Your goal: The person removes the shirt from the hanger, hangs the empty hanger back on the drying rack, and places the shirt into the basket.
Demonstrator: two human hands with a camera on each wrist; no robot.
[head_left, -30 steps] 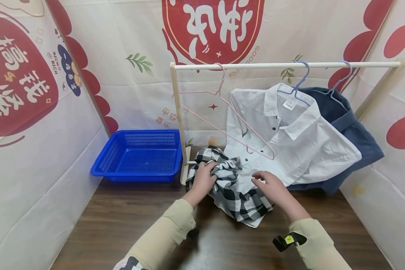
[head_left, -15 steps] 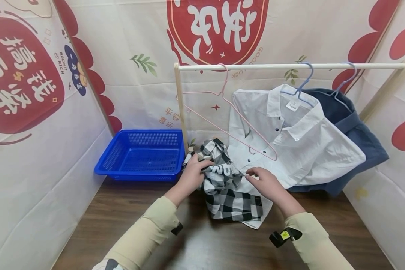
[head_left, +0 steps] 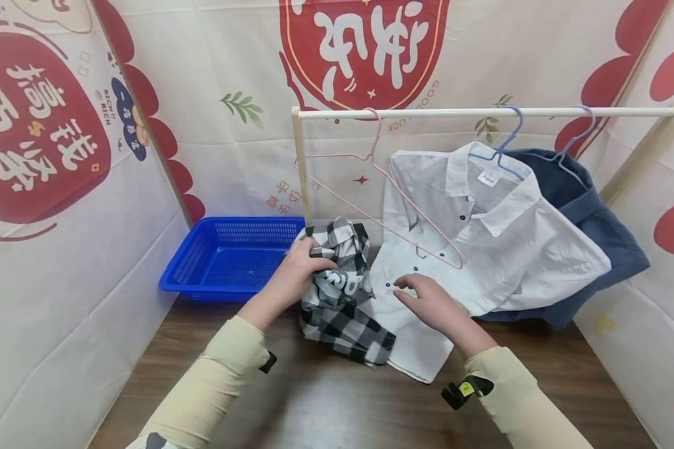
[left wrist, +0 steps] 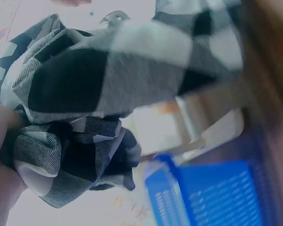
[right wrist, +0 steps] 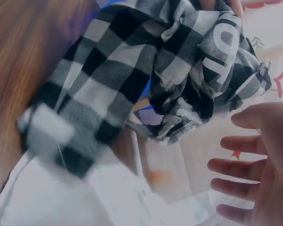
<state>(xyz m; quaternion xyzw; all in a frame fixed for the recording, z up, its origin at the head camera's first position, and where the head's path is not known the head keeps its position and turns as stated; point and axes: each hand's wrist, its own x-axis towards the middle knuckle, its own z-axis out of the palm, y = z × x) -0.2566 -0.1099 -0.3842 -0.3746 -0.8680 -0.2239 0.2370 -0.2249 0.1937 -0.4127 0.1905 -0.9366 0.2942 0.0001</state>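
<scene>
A crumpled black-and-white checked shirt (head_left: 342, 312) with white lettering hangs bunched from my left hand (head_left: 300, 268), which grips its upper part. In the left wrist view the folds of the checked shirt (left wrist: 80, 155) come out beside the fingers. My right hand (head_left: 427, 299) is apart from the checked shirt, in front of the white shirt (head_left: 427, 249). The right wrist view shows the fingers of that right hand (right wrist: 254, 165) spread and holding nothing. Above, a pink hanger (head_left: 371, 156) with no garment on it hangs from the rack's rail (head_left: 438, 114).
Left of the rack post (head_left: 302, 168) stands a blue basket (head_left: 174, 271), partly behind the checked shirt. The white shirt and a dark blue garment (head_left: 606, 224) hang on blue hangers at the right. Fabric walls surround the wooden table (head_left: 337, 405).
My left hand has moved left with the checked shirt, toward the blue basket, uncovering more of the white shirt. My right hand touched the checked shirt half a second ago and is now apart from it.
</scene>
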